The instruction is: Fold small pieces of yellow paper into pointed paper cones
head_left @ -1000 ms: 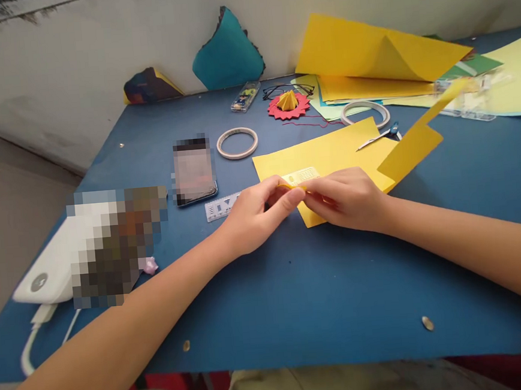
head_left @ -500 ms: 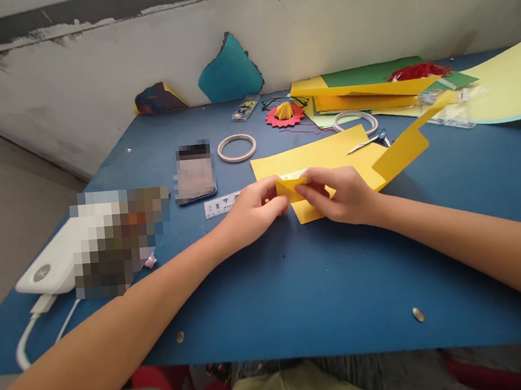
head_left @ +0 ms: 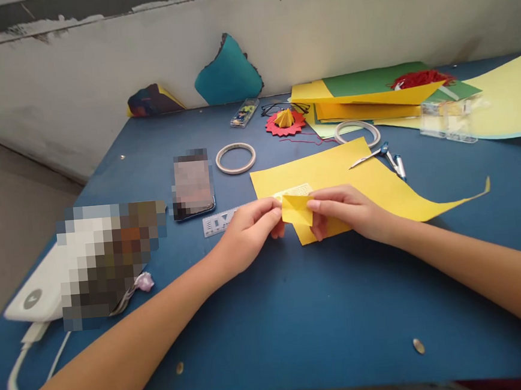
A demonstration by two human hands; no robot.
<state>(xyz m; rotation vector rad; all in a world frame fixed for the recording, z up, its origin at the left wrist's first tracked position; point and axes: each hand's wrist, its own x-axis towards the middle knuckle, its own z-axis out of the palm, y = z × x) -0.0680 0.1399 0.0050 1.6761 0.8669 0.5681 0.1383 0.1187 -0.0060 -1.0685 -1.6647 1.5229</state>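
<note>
A small creased piece of yellow paper (head_left: 298, 209) is held up between my two hands. My left hand (head_left: 256, 222) pinches its left edge between thumb and fingers. My right hand (head_left: 347, 207) grips the right edge, thumb in front and fingertips behind. Beneath and behind them lies a large yellow sheet (head_left: 325, 166) with a cut-out edge; its right end curls up off the table. A clear ruler (head_left: 217, 222) lies partly hidden by my left hand. Behind my right hand, a drawing compass (head_left: 384, 150) rests across the sheet's edge.
On the blue table (head_left: 298, 330) are two tape rolls (head_left: 235, 158), a phone (head_left: 192, 185) and a white power bank (head_left: 46, 284) with a cable. Farther back are a red and yellow paper flower (head_left: 285, 121), glasses (head_left: 276, 106), coloured sheets (head_left: 368, 79), red thread (head_left: 423, 78) and a clear case (head_left: 448, 121).
The small yellow paper has been turned and opened out, showing a larger face. The large sheet's raised right flap has dropped lower. The camera view has shifted slightly.
</note>
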